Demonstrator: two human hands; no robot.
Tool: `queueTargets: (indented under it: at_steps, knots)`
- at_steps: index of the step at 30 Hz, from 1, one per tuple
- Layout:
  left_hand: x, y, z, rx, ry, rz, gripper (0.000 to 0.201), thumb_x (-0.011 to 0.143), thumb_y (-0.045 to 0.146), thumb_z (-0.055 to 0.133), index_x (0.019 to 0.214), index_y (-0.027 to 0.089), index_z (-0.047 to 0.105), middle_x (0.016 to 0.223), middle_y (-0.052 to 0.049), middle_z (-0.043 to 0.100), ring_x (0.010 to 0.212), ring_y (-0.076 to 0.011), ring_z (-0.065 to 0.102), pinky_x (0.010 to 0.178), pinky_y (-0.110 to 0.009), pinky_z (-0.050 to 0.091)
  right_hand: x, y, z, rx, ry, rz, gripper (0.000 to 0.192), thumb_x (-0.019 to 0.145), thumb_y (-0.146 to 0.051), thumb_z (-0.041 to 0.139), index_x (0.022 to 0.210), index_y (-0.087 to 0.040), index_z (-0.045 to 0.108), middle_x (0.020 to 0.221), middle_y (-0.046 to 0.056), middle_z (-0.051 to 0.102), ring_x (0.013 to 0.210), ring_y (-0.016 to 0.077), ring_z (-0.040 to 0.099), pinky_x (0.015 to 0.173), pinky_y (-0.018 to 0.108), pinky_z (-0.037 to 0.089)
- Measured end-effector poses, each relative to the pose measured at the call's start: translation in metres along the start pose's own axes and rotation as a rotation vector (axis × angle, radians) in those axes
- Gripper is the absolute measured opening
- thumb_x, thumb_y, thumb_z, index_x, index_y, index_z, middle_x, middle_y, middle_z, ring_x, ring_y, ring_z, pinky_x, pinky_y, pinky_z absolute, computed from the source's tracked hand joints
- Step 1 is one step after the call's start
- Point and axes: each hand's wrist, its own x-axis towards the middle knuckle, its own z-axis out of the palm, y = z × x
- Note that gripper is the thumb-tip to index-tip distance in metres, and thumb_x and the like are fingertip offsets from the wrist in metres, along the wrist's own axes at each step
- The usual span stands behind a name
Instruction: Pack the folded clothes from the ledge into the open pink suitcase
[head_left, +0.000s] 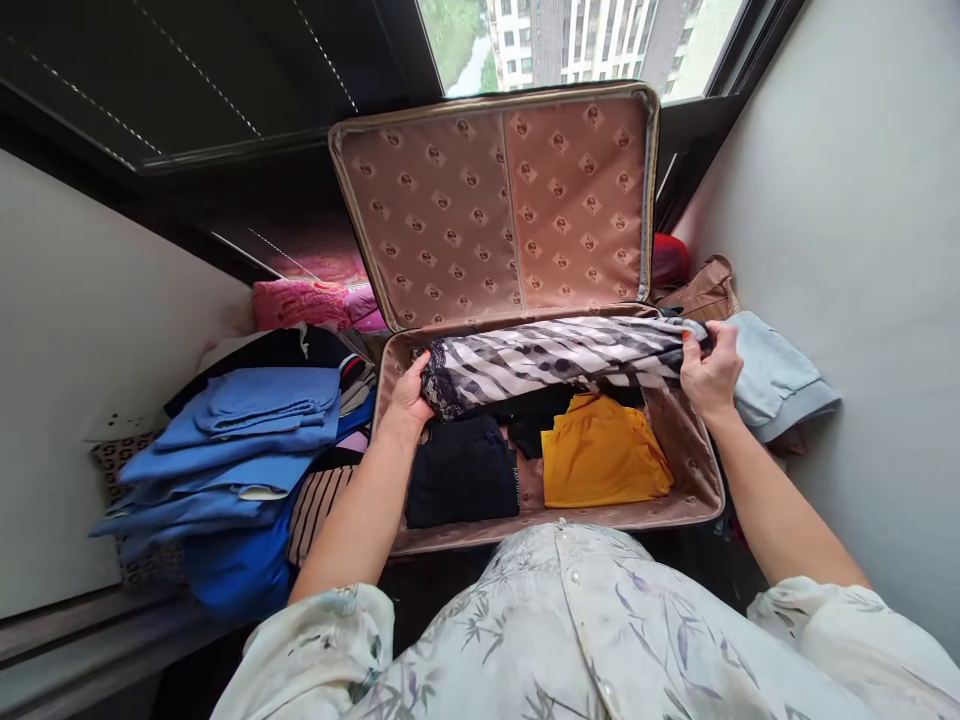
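A long folded black-and-white patterned cloth garment with black lace at its left end stretches across the far part of the suitcase. My left hand grips its lace end, thumb on top. The other end is pinched in my right hand. Below it, inside the open suitcase, lie a folded black garment on the left and a folded mustard-yellow garment on the right. More dark cloth shows between them, partly hidden. The suitcase's lid, lined in pinkish-brown printed fabric, stands upright behind.
Left of the suitcase is a stack of folded blue clothes, beside a striped cloth. A pink patterned bundle sits behind. At right are light-blue garments and a brown bag. White walls stand close on both sides; a window is behind the lid.
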Motion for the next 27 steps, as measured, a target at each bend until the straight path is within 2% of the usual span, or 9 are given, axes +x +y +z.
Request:
queueTargets:
  at_steps: [3,8,10,11,13,16,19,22,27]
  knots:
    - [0.015,-0.032,-0.015,0.039,0.043,-0.18,0.038,0.09,0.036,0.073,0.116,0.01,0.074,0.095,-0.016,0.08,0.097,-0.0328,0.078,0.092,-0.049,0.063,-0.036,0.008,-0.002,-0.125,-0.157,-0.045,0.046,0.1,-0.039,0.047,0.141,-0.018,0.05,0.123,0.017,0.066,0.105,0.031,0.068,0.09,0.042,0.054]
    - [0.033,-0.096,-0.047,0.146,0.174,-0.397,0.034,0.078,0.032,0.089,0.1,0.011,0.075,0.084,-0.016,0.079,0.088,-0.0335,0.079,0.086,-0.046,0.064,-0.104,0.031,0.027,-0.5,-0.848,0.057,0.053,0.094,-0.013,0.043,0.145,-0.02,0.053,0.123,0.018,0.065,0.109,0.0314,0.067,0.091,0.04,0.052]
    - [0.036,-0.112,-0.059,0.158,0.186,-0.419,0.032,0.073,0.027,0.093,0.094,0.011,0.074,0.079,-0.016,0.078,0.084,-0.0325,0.079,0.084,-0.044,0.064,-0.122,0.041,0.042,-0.58,-1.034,0.151,0.056,0.09,-0.01,0.047,0.144,-0.02,0.054,0.126,0.02,0.064,0.11,0.0324,0.066,0.09,0.041,0.052]
    - [0.037,-0.116,-0.064,0.168,0.182,-0.413,0.033,0.07,0.023,0.094,0.092,0.011,0.073,0.077,-0.015,0.077,0.083,-0.0317,0.079,0.084,-0.043,0.064,-0.128,0.046,0.049,-0.589,-1.067,0.186,0.057,0.089,-0.01,0.048,0.145,-0.019,0.053,0.128,0.021,0.063,0.113,0.0335,0.065,0.091,0.042,0.051]
    - [0.037,-0.119,-0.07,0.206,0.167,-0.37,0.038,0.063,0.017,0.097,0.091,0.011,0.072,0.076,-0.013,0.077,0.078,-0.0297,0.078,0.082,-0.042,0.063,-0.131,0.057,0.064,-0.557,-1.037,0.231,0.056,0.091,-0.015,0.048,0.148,-0.016,0.05,0.133,0.023,0.06,0.121,0.0359,0.06,0.096,0.044,0.049]
    - [0.034,-0.118,-0.073,0.263,0.123,-0.273,0.051,0.052,0.014,0.1,0.093,0.013,0.071,0.079,-0.01,0.077,0.074,-0.0257,0.075,0.078,-0.04,0.061,-0.118,0.07,0.089,-0.441,-0.898,0.315,0.059,0.095,-0.029,0.051,0.15,-0.009,0.045,0.138,0.026,0.058,0.131,0.0373,0.054,0.107,0.047,0.043]
    - [0.027,-0.118,-0.07,0.317,0.079,-0.155,0.057,0.044,0.02,0.102,0.092,0.013,0.071,0.082,-0.007,0.076,0.072,-0.0218,0.071,0.075,-0.035,0.058,-0.096,0.076,0.117,-0.329,-0.768,0.513,0.068,0.091,-0.037,0.06,0.147,-0.003,0.046,0.138,0.028,0.06,0.131,0.0372,0.054,0.112,0.048,0.04]
    - [0.017,-0.119,-0.068,0.407,0.026,-0.019,0.054,0.043,0.028,0.102,0.084,0.015,0.07,0.079,-0.003,0.073,0.071,-0.0185,0.067,0.072,-0.03,0.054,-0.081,0.075,0.139,-0.272,-0.706,0.639,0.063,0.084,-0.041,0.069,0.136,-0.007,0.057,0.124,0.024,0.068,0.118,0.0337,0.061,0.103,0.045,0.047]
    - [-0.005,-0.109,-0.065,0.604,-0.164,0.168,0.041,0.052,0.032,0.098,0.08,0.018,0.072,0.077,0.0,0.067,0.078,-0.0182,0.063,0.078,-0.026,0.051,-0.074,0.073,0.148,-0.162,-0.716,0.582,0.034,0.078,-0.039,0.073,0.101,-0.014,0.07,0.09,0.012,0.073,0.091,0.0266,0.065,0.083,0.036,0.053]
